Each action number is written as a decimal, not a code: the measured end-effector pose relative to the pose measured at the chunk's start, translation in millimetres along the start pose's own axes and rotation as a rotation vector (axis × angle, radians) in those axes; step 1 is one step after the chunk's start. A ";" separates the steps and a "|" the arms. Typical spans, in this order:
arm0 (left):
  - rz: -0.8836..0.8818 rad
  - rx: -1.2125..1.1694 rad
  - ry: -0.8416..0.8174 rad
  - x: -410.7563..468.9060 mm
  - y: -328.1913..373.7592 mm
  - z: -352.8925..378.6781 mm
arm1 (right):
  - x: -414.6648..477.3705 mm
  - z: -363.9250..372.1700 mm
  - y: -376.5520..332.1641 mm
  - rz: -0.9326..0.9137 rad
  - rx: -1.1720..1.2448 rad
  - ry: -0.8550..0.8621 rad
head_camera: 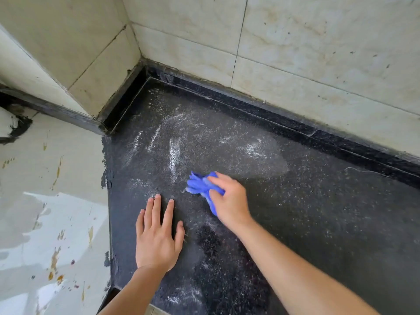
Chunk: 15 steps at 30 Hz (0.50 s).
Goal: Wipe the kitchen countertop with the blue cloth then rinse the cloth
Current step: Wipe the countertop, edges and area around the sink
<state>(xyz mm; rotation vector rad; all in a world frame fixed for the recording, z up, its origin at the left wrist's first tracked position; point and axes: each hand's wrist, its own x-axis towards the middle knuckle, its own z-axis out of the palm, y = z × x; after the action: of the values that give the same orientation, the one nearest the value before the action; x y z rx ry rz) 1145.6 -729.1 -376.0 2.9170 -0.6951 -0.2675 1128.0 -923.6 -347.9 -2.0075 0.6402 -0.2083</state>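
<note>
A black speckled countertop (306,212) fills the middle and right of the head view, with white powdery streaks across its far-left part. My right hand (229,201) grips a bunched blue cloth (198,185) and holds it down on the counter near the streaks; the hand is motion-blurred. My left hand (158,235) rests flat on the counter near its left edge, fingers straight and spread, holding nothing.
Cream tiled walls (295,53) meet in a corner behind the counter, above a raised black back ledge (261,108). The counter's left edge (110,201) drops to a stained, wet pale floor (52,201).
</note>
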 end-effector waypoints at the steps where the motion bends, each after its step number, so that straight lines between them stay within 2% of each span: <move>1: 0.005 -0.003 -0.004 0.3 0.0 -0.5 | 12.6 -21.8 -0.4 0.061 0.091 0.024; 3: 0.007 0.004 -0.007 0.6 0.0 -0.8 | 38.9 -76.7 12.3 0.158 0.072 0.170; 5: 0.011 0.008 -0.006 0.3 0.0 0.0 | 57.3 -132.7 41.2 0.246 -0.115 0.302; 7: 0.017 0.012 -0.003 0.5 -0.9 0.6 | 62.3 -159.2 76.3 0.307 -0.333 0.380; 9: 0.022 0.013 -0.003 0.6 -1.5 2.4 | 59.9 -140.7 95.2 0.300 -0.535 0.433; 11: 0.019 0.018 -0.007 1.2 -2.0 3.1 | 58.6 -95.3 83.7 0.243 -0.710 0.453; 13: 0.013 0.030 -0.011 1.9 -3.2 3.4 | 59.4 -44.1 49.9 0.101 -0.749 0.393; 15: 0.011 0.033 -0.031 0.6 -2.3 2.3 | 57.2 -4.0 23.8 -0.046 -0.682 0.284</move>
<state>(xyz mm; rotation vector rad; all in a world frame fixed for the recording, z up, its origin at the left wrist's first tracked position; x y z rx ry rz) 1146.6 -727.5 -378.7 2.9451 -0.7264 -0.3034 1166.4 -965.5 -372.9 -2.6757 0.9344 -0.3400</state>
